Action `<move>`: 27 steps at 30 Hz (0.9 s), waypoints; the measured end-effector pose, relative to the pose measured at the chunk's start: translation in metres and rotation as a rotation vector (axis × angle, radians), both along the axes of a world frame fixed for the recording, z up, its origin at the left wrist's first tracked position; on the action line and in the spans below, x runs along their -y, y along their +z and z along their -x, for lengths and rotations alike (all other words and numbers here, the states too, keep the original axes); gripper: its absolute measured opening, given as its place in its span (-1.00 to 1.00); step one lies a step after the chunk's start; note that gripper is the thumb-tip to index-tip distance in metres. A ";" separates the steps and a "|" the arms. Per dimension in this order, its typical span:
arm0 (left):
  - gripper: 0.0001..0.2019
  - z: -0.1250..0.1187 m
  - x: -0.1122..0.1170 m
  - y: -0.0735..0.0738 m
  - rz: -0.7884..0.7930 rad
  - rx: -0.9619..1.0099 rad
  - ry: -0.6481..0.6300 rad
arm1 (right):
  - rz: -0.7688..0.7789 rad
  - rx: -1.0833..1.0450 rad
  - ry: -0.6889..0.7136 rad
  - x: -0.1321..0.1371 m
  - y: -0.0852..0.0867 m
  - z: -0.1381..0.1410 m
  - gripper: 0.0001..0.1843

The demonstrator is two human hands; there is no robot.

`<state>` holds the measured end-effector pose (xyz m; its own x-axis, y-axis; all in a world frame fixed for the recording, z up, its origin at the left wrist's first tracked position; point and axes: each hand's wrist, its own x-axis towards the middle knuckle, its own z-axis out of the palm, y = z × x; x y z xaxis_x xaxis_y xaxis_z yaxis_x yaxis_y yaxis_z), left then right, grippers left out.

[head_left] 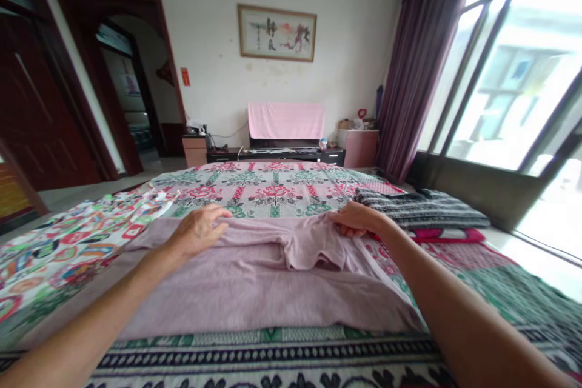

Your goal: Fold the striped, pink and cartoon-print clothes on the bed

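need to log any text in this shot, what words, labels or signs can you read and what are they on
Framed picture on the far wall: dark brush characters, too blurred to read.
Small red sign beside the doorway: markings too small to read.
Lilac garment under the left hand and right hand: no text visible.
Floral bedspread and striped cloth: patterns only, no words.

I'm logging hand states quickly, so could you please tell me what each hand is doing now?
Left hand: closed on the top edge of the shirt.
Right hand: closed on the shirt's top edge.
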<state>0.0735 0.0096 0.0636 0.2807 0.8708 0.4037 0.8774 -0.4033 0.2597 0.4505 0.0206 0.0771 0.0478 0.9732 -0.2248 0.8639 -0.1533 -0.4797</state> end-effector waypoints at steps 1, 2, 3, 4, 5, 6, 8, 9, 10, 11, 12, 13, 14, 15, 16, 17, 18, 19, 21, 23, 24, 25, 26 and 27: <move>-0.72 -0.018 0.006 -0.001 -0.011 0.012 -0.115 | -0.011 -0.021 -0.012 0.000 -0.001 0.001 -0.52; -0.71 -0.035 0.012 -0.002 -0.022 0.017 -0.234 | -0.023 -0.039 -0.019 -0.001 -0.002 0.002 -0.52; -0.69 -0.052 0.019 -0.003 -0.025 0.000 -0.354 | -0.037 -0.056 -0.023 -0.002 -0.003 0.003 -0.53; -0.67 -0.069 0.025 -0.004 -0.032 -0.022 -0.455 | -0.050 -0.078 -0.031 -0.003 -0.005 0.002 -0.54; -0.65 -0.084 0.030 -0.006 -0.040 -0.040 -0.516 | -0.062 -0.128 -0.046 -0.004 -0.007 0.002 -0.55; -0.62 -0.098 0.035 -0.008 -0.045 -0.055 -0.549 | -0.075 -0.200 -0.068 -0.005 -0.009 0.001 -0.57; -0.59 -0.120 0.041 -0.014 -0.054 -0.063 -0.560 | -0.105 -0.377 -0.116 -0.007 -0.013 -0.001 -0.63; -0.62 -0.129 0.043 -0.018 -0.051 -0.066 -0.566 | -0.120 -0.466 -0.132 -0.007 -0.016 -0.001 -0.68; -0.69 -0.136 0.044 -0.023 -0.042 -0.069 -0.576 | -0.132 -0.538 -0.143 -0.008 -0.018 -0.002 -0.71; -0.76 -0.142 0.044 -0.027 -0.029 -0.071 -0.591 | -0.140 -0.593 -0.151 -0.008 -0.019 -0.002 -0.74; -0.82 -0.145 0.044 -0.031 -0.014 -0.066 -0.602 | -0.144 -0.636 -0.159 -0.009 -0.021 -0.001 -0.76; -0.83 -0.148 0.044 -0.034 -0.003 -0.049 -0.604 | -0.142 -0.685 -0.174 -0.010 -0.022 -0.001 -0.78; -0.81 -0.149 0.044 -0.036 0.000 -0.018 -0.597 | -0.138 -0.735 -0.191 -0.012 -0.023 -0.001 -0.80; -0.79 -0.149 0.044 -0.037 -0.006 0.025 -0.582 | -0.130 -0.782 -0.207 -0.013 -0.024 -0.001 -0.82; -0.78 -0.148 0.044 -0.037 -0.021 0.073 -0.562 | -0.121 -0.828 -0.223 -0.014 -0.025 -0.001 -0.85; -0.77 -0.146 0.044 -0.036 -0.044 0.118 -0.540 | -0.110 -0.871 -0.237 -0.016 -0.025 -0.002 -0.87; -0.77 -0.145 0.044 -0.035 -0.073 0.153 -0.519 | -0.101 -0.910 -0.247 -0.017 -0.025 -0.002 -0.89; -0.76 -0.143 0.044 -0.033 -0.106 0.174 -0.502 | -0.095 -0.946 -0.255 -0.017 -0.024 -0.003 -0.90; -0.74 -0.139 0.044 -0.032 -0.181 0.182 -0.485 | -0.095 -1.003 -0.261 -0.018 -0.024 -0.003 -0.92; -0.74 -0.137 0.044 -0.033 -0.239 0.155 -0.504 | -0.110 -1.037 -0.264 -0.018 -0.024 -0.001 -0.94; -0.74 -0.137 0.044 -0.035 -0.257 0.136 -0.524 | -0.123 -1.043 -0.268 -0.017 -0.024 0.000 -0.91; -0.74 -0.137 0.044 -0.038 -0.266 0.111 -0.545 | -0.139 -1.043 -0.275 -0.017 -0.025 0.002 -0.85; -0.74 -0.138 0.044 -0.040 -0.266 0.084 -0.566 | -0.156 -1.036 -0.284 -0.016 -0.026 0.004 -0.78; -0.74 -0.138 0.043 -0.042 -0.259 0.058 -0.583 | -0.172 -1.025 -0.295 -0.016 -0.027 0.006 -0.69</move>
<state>0.2117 -0.0338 0.0220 0.6501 0.4540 0.6093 0.4822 -0.8662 0.1309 0.4444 0.0364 0.0505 0.1526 0.9765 -0.1522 -0.0210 -0.1507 -0.9884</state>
